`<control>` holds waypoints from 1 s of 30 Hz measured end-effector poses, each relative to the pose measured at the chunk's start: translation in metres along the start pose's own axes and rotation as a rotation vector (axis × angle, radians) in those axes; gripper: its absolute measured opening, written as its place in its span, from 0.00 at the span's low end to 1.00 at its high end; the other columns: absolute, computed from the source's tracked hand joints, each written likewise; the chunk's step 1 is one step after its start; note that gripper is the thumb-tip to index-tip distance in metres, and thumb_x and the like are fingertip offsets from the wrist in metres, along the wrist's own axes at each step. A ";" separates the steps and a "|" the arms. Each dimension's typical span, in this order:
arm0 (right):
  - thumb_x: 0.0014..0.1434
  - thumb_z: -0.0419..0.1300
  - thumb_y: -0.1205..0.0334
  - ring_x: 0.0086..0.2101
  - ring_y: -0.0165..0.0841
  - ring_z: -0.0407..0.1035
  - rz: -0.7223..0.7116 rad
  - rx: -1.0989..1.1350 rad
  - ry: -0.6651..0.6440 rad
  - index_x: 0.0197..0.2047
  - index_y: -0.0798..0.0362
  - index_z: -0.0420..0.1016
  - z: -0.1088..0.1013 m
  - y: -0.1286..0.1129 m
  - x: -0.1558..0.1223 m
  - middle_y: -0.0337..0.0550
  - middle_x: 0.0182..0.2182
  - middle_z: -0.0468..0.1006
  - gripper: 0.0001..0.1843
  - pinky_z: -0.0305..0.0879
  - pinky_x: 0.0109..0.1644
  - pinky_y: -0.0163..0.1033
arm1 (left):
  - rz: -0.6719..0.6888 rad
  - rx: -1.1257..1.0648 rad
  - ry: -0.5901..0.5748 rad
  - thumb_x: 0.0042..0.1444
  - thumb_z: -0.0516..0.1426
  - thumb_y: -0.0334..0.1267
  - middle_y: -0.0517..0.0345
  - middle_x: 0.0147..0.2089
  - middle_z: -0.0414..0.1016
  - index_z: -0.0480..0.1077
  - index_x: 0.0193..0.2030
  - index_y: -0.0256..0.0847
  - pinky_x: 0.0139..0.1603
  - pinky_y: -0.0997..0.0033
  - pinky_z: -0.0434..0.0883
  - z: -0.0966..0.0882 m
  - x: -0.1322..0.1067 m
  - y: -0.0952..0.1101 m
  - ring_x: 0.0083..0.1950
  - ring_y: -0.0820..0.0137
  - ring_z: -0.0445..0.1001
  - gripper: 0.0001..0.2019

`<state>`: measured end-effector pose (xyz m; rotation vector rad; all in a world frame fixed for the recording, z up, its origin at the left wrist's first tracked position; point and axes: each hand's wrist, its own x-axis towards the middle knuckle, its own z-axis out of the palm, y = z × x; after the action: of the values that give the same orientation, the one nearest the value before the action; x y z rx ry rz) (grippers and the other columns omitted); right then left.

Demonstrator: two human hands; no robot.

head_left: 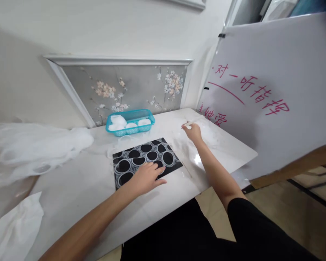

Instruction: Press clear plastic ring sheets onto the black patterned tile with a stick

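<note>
My left hand point(146, 177) lies flat, fingers stretched out, on the near edge of a black mat with white ring patterns point(145, 157) on the white table point(78, 188). My right hand point(192, 131) is reached out to the far right of the table, fingers pinched on a thin white stick-like thing point(193, 121) beside a crumpled clear plastic bag point(210, 136). What exactly the fingers hold is hard to make out.
A turquoise basket point(130, 122) with white round items stands at the back near a flower-painted panel point(125, 88). White gauzy fabric point(29, 148) is heaped at the left. A whiteboard with red writing point(260, 94) leans at the right.
</note>
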<state>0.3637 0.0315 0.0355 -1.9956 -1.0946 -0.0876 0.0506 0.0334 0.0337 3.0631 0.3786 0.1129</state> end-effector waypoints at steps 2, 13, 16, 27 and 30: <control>0.57 0.55 0.58 0.48 0.40 0.71 -0.030 0.072 -0.075 0.37 0.55 0.80 0.008 -0.004 -0.008 0.48 0.44 0.80 0.14 0.64 0.54 0.41 | -0.076 0.000 0.025 0.62 0.50 0.53 0.53 0.41 0.74 0.70 0.51 0.42 0.45 0.65 0.64 -0.004 -0.024 -0.021 0.44 0.63 0.70 0.21; 0.45 0.66 0.54 0.30 0.35 0.74 0.035 0.293 -0.831 0.30 0.53 0.83 -0.004 0.007 -0.025 0.44 0.29 0.82 0.12 0.68 0.26 0.32 | -0.429 -0.040 0.030 0.61 0.48 0.45 0.53 0.41 0.74 0.72 0.40 0.42 0.46 0.61 0.65 0.007 -0.093 -0.099 0.44 0.61 0.70 0.14; 0.45 0.66 0.51 0.28 0.32 0.71 0.030 0.284 -0.885 0.31 0.53 0.83 -0.010 0.008 -0.026 0.42 0.27 0.80 0.15 0.65 0.24 0.31 | -0.549 -0.024 0.013 0.59 0.48 0.45 0.52 0.41 0.74 0.71 0.39 0.42 0.42 0.62 0.64 0.003 -0.089 -0.091 0.43 0.59 0.71 0.14; 0.46 0.63 0.54 0.23 0.28 0.64 -0.023 0.263 -0.902 0.26 0.55 0.81 -0.006 0.005 -0.027 0.38 0.20 0.75 0.12 0.60 0.24 0.31 | -0.697 -0.148 -0.236 0.49 0.51 0.41 0.57 0.28 0.70 0.62 0.23 0.41 0.32 0.69 0.59 -0.013 -0.111 -0.100 0.33 0.64 0.69 0.08; 0.45 0.62 0.55 0.25 0.29 0.67 -0.003 0.268 -0.896 0.26 0.55 0.80 -0.004 0.005 -0.029 0.42 0.25 0.79 0.12 0.61 0.25 0.31 | -0.679 -0.266 -0.190 0.52 0.52 0.47 0.57 0.30 0.71 0.66 0.25 0.41 0.32 0.70 0.61 -0.012 -0.114 -0.109 0.32 0.67 0.70 0.13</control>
<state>0.3509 0.0085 0.0227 -1.7912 -1.5387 0.9829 -0.0864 0.1114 0.0315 2.4943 1.2317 -0.1445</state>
